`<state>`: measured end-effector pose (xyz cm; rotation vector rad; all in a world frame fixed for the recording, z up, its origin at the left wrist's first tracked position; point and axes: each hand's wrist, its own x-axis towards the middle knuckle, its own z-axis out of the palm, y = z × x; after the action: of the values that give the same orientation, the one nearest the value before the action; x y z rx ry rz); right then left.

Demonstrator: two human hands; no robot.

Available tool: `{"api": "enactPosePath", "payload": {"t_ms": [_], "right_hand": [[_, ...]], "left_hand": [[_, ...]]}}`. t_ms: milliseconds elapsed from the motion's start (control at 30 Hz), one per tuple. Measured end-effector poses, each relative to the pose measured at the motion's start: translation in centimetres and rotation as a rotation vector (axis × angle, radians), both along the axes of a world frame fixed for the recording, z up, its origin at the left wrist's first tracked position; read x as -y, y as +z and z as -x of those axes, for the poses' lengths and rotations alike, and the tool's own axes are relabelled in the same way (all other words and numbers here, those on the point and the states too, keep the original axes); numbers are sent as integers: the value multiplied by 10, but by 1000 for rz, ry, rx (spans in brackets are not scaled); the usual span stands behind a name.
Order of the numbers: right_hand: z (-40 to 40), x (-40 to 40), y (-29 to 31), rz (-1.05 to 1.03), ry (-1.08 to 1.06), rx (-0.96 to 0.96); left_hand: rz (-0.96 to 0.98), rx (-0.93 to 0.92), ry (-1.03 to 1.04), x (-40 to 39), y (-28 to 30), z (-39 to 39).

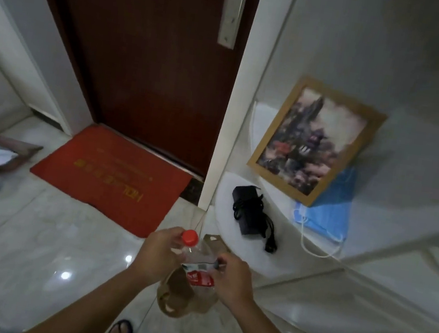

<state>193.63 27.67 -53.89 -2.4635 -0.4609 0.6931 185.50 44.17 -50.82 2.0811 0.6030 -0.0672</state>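
Glossy white marble floor (31, 252) lies underneath. Left hand (156, 253) fingers (170, 234) grasp the clear plastic bottle (194, 258) beside its red cap (189, 237). Right hand (233, 279) fingers grasp its labelled body.

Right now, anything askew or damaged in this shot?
Yes. The label on the bottle, held by left hand and right hand, looks torn and crumpled. The framed picture leans tilted on blue masks, whose loop dangles off the shelf.

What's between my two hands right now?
A clear plastic bottle with a red cap: the left hand grips its neck, the right hand holds its labelled middle, seen in the head view.
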Motion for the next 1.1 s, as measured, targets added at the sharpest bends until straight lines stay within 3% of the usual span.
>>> {"api": "enactPosePath", "payload": {"t_ms": [300,533,733,1100], "right_hand": [[-32,-20,-206,115,90,-4],[-44,-21,-311,267,230,66],[-47,-23,-330,378,409,155],[-44,-24,-268,403,291,-67]], "left_hand": [[-169,-81,-87,-8,-205,-37],[-397,-126,-274,9,-320,-50],[-744,-86,-459,13,-347,-47],[-708,-211,-509,18,-299,-40]]}}
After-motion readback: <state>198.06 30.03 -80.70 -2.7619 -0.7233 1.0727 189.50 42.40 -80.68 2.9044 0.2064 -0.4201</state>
